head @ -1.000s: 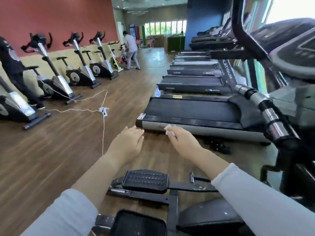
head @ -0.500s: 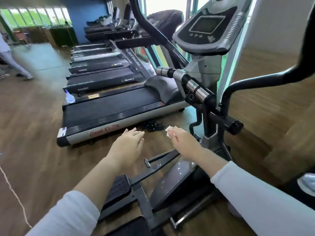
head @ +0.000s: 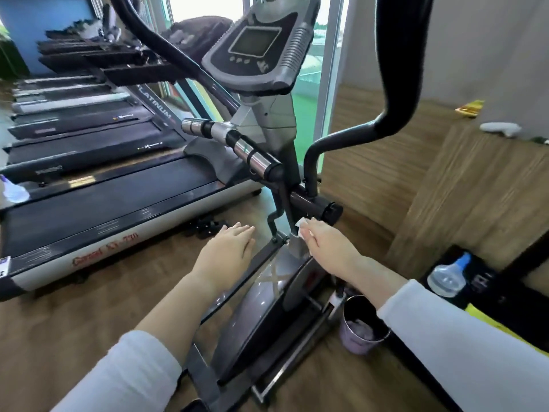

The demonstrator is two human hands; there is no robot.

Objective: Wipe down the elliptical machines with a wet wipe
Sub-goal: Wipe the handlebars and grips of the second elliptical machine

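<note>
A grey and black elliptical machine stands in front of me, its console high in the middle and black handlebars curving up on both sides. My right hand pinches a small white wet wipe just above the machine's lower frame, near the black crossbar. My left hand hovers flat with straight fingers over the floor, left of the machine's body, holding nothing.
A row of treadmills lines the left side. A small spray bottle sits on the nearest one. A purple cup stands on the floor by the elliptical's right side. A blue-capped bottle sits at the right beside a wooden counter.
My view has swung right from the room and treadmills onto the elliptical. Both hands keep their pose; the right hand with the wipe now sits close to the machine's frame.
</note>
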